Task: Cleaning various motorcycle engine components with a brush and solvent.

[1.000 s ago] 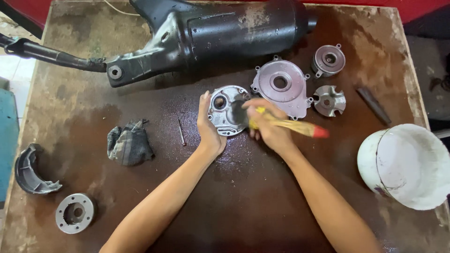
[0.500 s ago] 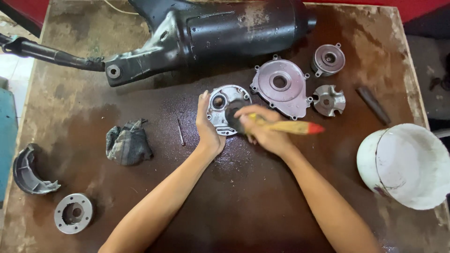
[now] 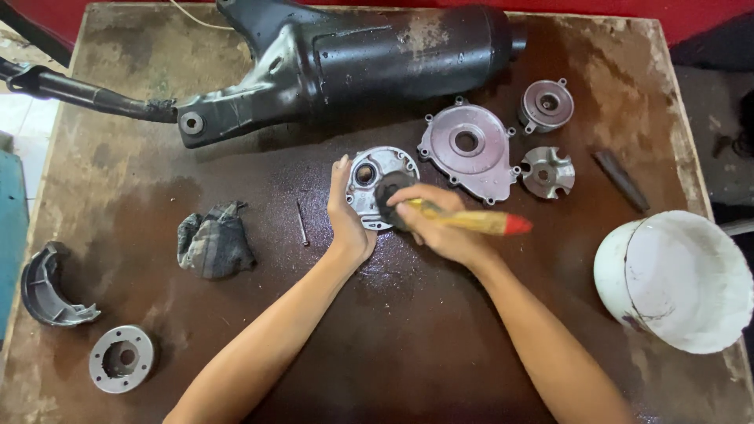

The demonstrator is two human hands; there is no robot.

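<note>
My left hand (image 3: pixel 346 217) holds the left edge of a small round grey metal cover plate (image 3: pixel 370 177), tilted up on the wet brown table (image 3: pixel 408 345). My right hand (image 3: pixel 440 226) is shut on a paintbrush with a yellow wooden handle and red tip (image 3: pixel 479 223). The brush's dark bristles (image 3: pixel 388 195) press against the face of the plate.
A black exhaust muffler (image 3: pixel 369 59) lies across the back. A larger grey cover (image 3: pixel 465 147), two small round parts (image 3: pixel 547 104) (image 3: pixel 547 170) and a dark bar (image 3: pixel 620 180) lie to the right. White bucket (image 3: pixel 679 279) at right. Rag (image 3: pixel 214 240), thin pin (image 3: pixel 301 222), brake shoe (image 3: pixel 47 289) and hub (image 3: pixel 121 359) at left.
My right hand has shifted the brush leftward across the plate; the handle now lies flatter, pointing right. My left hand keeps its hold on the plate.
</note>
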